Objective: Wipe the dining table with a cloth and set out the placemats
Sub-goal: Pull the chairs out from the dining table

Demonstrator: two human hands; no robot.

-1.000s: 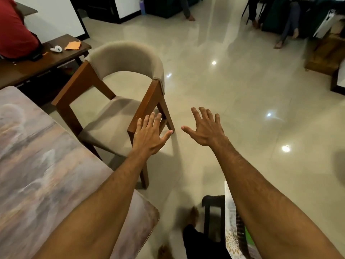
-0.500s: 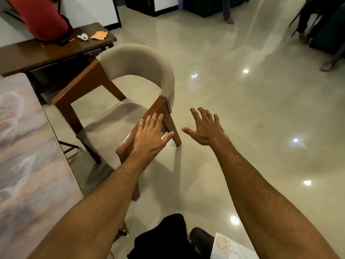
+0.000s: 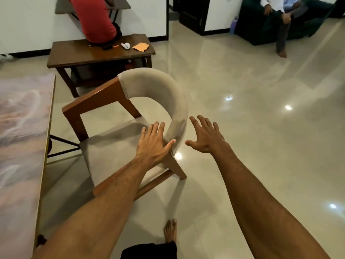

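1. State: left grip is flat, fingers straight, thumb spread against the near end of the backrest of the beige padded, brown wooden-framed armchair. It closes round nothing. Right grip is splayed and empty, just beside the backrest at its 3 o'clock, apart from it.
2. Task items: the marbled pink-grey dining tabletop lies at 9 o'clock. We see no cloth and no placemats. An orange scrap lies on the dark wooden side table at 11 o'clock; we cannot tell what it is.
3. Risk: a one-sided push from the open left grip could swivel the armchair rather than slide it. Cause: contact at one end of the backrest only.
4. Risk: the armchair's front could strike the black metal brace under the tabletop. Cause: the two stand near each other.
5. Risk: a chair leg pulled toward 6 o'clock could catch the bare foot.
6. Risk: slipping on the glossy tiled floor while hauling.
7. Judgement: wiping is not yet begun.
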